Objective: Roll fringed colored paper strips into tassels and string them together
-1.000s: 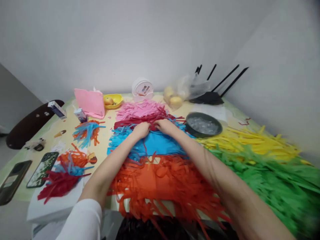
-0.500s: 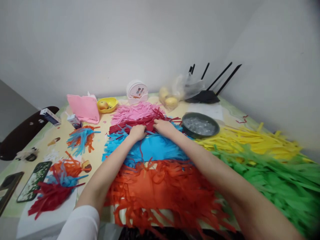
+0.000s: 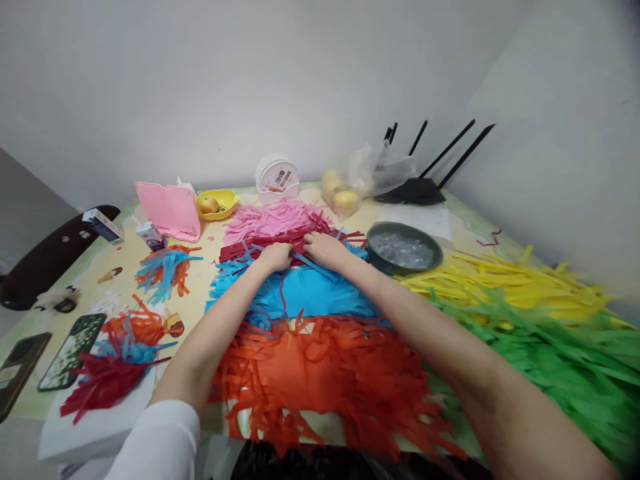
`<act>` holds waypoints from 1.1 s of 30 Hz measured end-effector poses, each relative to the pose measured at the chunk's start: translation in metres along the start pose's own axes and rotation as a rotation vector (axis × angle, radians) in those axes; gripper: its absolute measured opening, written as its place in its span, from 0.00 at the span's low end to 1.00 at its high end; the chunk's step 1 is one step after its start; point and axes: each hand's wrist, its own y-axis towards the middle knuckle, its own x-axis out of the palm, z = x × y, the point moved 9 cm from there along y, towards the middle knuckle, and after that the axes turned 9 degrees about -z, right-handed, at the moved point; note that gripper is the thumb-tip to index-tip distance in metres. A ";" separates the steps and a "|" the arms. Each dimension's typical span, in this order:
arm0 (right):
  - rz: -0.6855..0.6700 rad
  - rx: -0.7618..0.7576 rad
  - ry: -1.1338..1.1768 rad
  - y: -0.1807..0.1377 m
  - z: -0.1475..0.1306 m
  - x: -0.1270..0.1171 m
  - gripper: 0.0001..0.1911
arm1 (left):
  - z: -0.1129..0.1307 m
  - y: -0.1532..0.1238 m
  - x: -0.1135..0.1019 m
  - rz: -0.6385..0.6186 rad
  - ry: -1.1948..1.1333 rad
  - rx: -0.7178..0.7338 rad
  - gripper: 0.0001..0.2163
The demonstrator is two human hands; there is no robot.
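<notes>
left hand (image 3: 276, 256), right hand (image 3: 326, 251) — both curled at blue fringe (image 3: 320, 295); pinching or not, can't tell; red fringe (image 3: 239, 251) beyond grip — bowl (image 3: 436, 253) right

No words, numbers or brands legible. Small coloured lettering on the round white container (image 3: 278, 178) at the back of the counter (image 3: 196, 291) — too blurred to read. Printing on the white-and-blue box (image 3: 103, 227) and the small drink carton (image 3: 149, 235), both at left — too small to make out.
</notes>
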 end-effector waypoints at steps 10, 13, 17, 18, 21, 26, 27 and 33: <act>-0.069 0.123 0.143 0.024 0.025 0.012 0.17 | -0.007 0.001 -0.010 -0.005 -0.150 0.043 0.16; -0.096 0.152 0.201 0.028 0.031 0.015 0.18 | -0.009 0.002 -0.012 0.000 -0.189 0.063 0.15; -0.134 0.172 0.274 0.028 0.038 0.016 0.17 | -0.014 0.006 -0.012 0.032 -0.218 0.052 0.15; -0.141 0.173 0.289 0.028 0.039 0.016 0.17 | -0.016 0.008 -0.013 0.046 -0.225 0.040 0.14; -0.144 0.172 0.320 0.026 0.043 0.016 0.16 | -0.023 0.013 -0.013 0.078 -0.255 0.004 0.11; -0.116 0.184 0.334 0.028 0.045 0.016 0.16 | -0.030 0.020 -0.014 0.082 -0.318 -0.027 0.10; -0.114 0.186 0.335 0.029 0.045 0.017 0.16 | -0.031 0.020 -0.014 0.081 -0.330 -0.029 0.11; -0.093 0.196 0.349 0.035 0.045 0.019 0.18 | -0.033 0.020 -0.017 0.099 -0.371 -0.046 0.11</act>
